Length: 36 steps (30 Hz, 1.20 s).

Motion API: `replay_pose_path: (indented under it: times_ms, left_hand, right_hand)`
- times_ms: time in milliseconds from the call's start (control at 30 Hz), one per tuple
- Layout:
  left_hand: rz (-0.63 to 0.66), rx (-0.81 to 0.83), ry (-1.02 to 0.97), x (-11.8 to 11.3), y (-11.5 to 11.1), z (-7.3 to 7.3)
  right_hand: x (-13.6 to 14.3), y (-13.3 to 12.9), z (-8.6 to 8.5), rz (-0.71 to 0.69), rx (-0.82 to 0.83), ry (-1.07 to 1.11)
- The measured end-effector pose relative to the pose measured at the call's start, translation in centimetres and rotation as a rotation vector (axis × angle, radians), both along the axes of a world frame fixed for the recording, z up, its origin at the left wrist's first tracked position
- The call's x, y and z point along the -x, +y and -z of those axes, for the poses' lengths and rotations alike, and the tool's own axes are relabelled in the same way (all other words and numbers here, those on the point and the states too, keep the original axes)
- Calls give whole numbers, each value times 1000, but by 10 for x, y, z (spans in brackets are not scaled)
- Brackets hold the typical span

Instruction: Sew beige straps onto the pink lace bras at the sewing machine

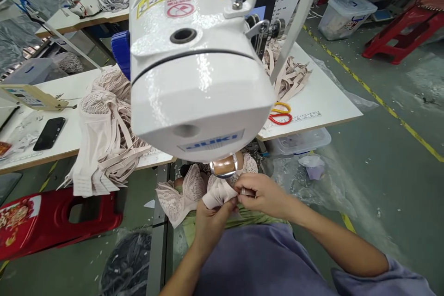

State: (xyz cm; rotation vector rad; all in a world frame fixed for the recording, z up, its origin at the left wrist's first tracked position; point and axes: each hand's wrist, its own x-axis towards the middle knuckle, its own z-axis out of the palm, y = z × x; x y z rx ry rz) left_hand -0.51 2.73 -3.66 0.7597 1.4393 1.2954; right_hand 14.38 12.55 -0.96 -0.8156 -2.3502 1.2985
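Note:
A pale pink lace bra (pixel 194 185) lies across my lap, just below the head of a white sewing machine (pixel 201 88). My left hand (pixel 213 219) is closed on the bra's smooth band, thumb on top. Fingers pinched together, my right hand (pixel 260 194) grips the edge of the same bra, close to the left thumb. The small piece between the right fingertips is partly hidden. Part of the lace cup is covered by the machine head and its shiny rounded guard (pixel 224 166).
Left on the table, a pile of similar bras (pixel 104 134) hangs over the edge near a black phone (pixel 49 133). Scissors (pixel 280 113) and pink straps (pixel 293 74) lie right. A red stool (pixel 52 222) stands at lower left.

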Motion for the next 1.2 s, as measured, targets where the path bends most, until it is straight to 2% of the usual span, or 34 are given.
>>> replay_pose_path:
  times_ms: [133,233,333,433,500,700,867,1033,1200]
  left_hand:
    - [112,45,-30,5,6,-8]
    - [110,52,13,7,9,-15]
    - [97,26,92,10,12,-20]
    - [180,29,96,15,16,-26]
    - [252,29,86,17,18,-31]
    - [305,-25,198,15,22,-44]
    - [331,-12,258,11,22,-47]
    - [329,30,256,12,23,-46]
    - [359,142,208,15,23,-44]
  right_hand:
    - [0,-8,-2,86,-23,-28]
    - [0,-8,-2,122,-24,-42]
    - [-4,-2,-1,122,79,-12]
    - [-10,5,0,155,210,3]
    - [-12,7,-1,169,225,-19]
    - [-13,4,-9,83,111,-64]
    - [-15,3,-12,19,54,-94]
    - [-16,9,-13,53,120,-121]
    - [-17,19,-13,-34,238,-110]
